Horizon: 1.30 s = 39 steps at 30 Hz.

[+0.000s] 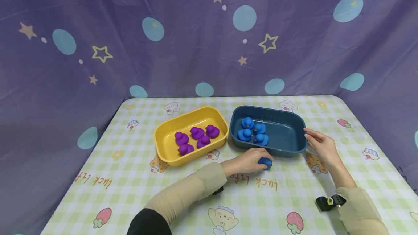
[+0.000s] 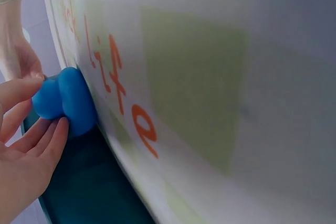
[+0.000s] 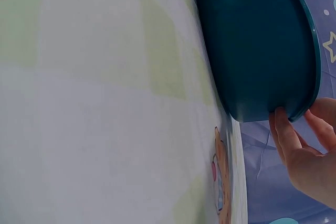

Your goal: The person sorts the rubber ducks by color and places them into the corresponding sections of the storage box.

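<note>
A blue rubber duck [image 1: 266, 163] is pinched between the thumb and fingers of my left hand [image 1: 249, 159], just in front of the dark blue tub [image 1: 284, 152]. The left wrist view shows the duck [image 2: 76, 100] close by the tablecloth, fingertips against its side. My right hand [image 1: 323, 148] holds the right end of the tub at its rim; in the right wrist view the fingers [image 3: 286, 129] lie along the outer wall. Several blue ducks [image 1: 259, 128] sit together in the tub's left half.
A yellow tub [image 1: 168, 160] with several purple ducks [image 1: 197, 133] stands left of the blue one, set at an angle, their near corners almost meeting. Both rest on a checked tablecloth [image 1: 137, 198]. A purple curtain [image 1: 183, 64] hangs behind the table.
</note>
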Available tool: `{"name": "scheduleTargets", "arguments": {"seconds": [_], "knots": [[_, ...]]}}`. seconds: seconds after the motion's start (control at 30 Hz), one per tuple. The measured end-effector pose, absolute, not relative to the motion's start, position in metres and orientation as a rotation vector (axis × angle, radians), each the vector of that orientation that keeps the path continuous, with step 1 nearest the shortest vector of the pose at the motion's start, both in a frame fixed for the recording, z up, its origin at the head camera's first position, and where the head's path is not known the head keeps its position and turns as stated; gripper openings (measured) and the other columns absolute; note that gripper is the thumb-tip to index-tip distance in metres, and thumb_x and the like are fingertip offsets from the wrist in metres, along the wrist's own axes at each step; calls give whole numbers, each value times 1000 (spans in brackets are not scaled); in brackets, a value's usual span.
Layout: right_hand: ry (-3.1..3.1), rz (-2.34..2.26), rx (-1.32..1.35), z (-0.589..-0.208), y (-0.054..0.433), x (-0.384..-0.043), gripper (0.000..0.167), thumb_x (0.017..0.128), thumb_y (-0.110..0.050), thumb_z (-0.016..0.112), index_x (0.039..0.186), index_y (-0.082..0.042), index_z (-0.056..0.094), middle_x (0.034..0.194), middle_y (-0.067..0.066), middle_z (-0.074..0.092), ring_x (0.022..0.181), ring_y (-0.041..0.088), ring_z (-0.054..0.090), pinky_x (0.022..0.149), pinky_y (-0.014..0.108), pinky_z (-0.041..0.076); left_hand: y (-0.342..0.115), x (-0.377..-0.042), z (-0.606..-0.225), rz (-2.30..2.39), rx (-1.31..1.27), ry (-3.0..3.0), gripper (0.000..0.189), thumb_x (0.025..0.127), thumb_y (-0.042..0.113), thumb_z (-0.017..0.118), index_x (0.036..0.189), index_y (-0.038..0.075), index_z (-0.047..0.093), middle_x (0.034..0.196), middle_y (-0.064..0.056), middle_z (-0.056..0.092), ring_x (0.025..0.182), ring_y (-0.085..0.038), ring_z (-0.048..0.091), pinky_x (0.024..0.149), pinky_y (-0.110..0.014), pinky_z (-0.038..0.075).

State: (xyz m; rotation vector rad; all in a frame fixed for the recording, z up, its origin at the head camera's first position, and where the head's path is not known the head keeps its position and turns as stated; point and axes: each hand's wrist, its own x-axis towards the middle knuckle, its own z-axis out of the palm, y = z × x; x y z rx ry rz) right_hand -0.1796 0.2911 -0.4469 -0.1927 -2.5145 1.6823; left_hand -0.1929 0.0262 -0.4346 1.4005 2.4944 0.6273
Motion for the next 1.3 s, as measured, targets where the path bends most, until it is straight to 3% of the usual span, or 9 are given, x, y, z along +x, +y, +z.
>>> {"name": "scheduleTargets", "arguments": {"seconds": [0.17, 0.3, 0.53, 0.9, 1.13, 1.3], "knots": [[-2511, 1687, -223, -446, 289, -179, 53, 88, -37, 50, 128, -2, 46, 114, -7, 51, 91, -13, 46, 71, 7, 45, 27, -193, -436, 642, 1415, 2517, 26, 84, 16, 61, 109, 13, 62, 105, 2, 58, 96, -4, 52, 81, -8, 39], [-2537, 1653, -219, -446, 290, -180, 55, 88, -38, 48, 128, -1, 44, 119, 4, 50, 94, -10, 46, 72, 8, 45, 27, -193, -437, 647, 1422, 2522, 25, 83, 17, 61, 107, 13, 64, 103, 3, 59, 93, -3, 53, 79, -7, 39], [-2471, 1715, -212, -472, 302, -192, 62, 82, -50, 52, 128, -9, 47, 114, -9, 51, 93, -13, 46, 71, 7, 44, 26, -192, -434, 625, 1459, 2515, 24, 83, 16, 62, 106, 12, 65, 102, 3, 60, 95, -3, 53, 81, -7, 38], [-2458, 1734, -191, -483, 309, -197, 63, 81, -52, 52, 128, -10, 48, 117, -8, 50, 94, -13, 46, 71, 6, 44, 22, -189, -430, 631, 1469, 2499, 24, 82, 16, 63, 105, 12, 65, 102, 3, 61, 94, -3, 54, 80, -6, 39], [-2478, 1721, -207, -480, 307, -196, 64, 80, -54, 52, 128, -11, 47, 123, 1, 49, 96, -12, 46, 72, 6, 43, 21, -188, -426, 624, 1473, 2493, 24, 83, 17, 62, 106, 13, 65, 103, 4, 60, 95, -2, 53, 81, -6, 39], [-2477, 1736, -223, -472, 303, -190, 60, 81, -51, 52, 128, -12, 48, 120, -6, 50, 96, -11, 46, 72, 6, 44, 20, -186, -421, 629, 1501, 2488, 24, 83, 17, 62, 106, 12, 65, 104, 4, 60, 97, -2, 53, 81, -6, 38]]}}
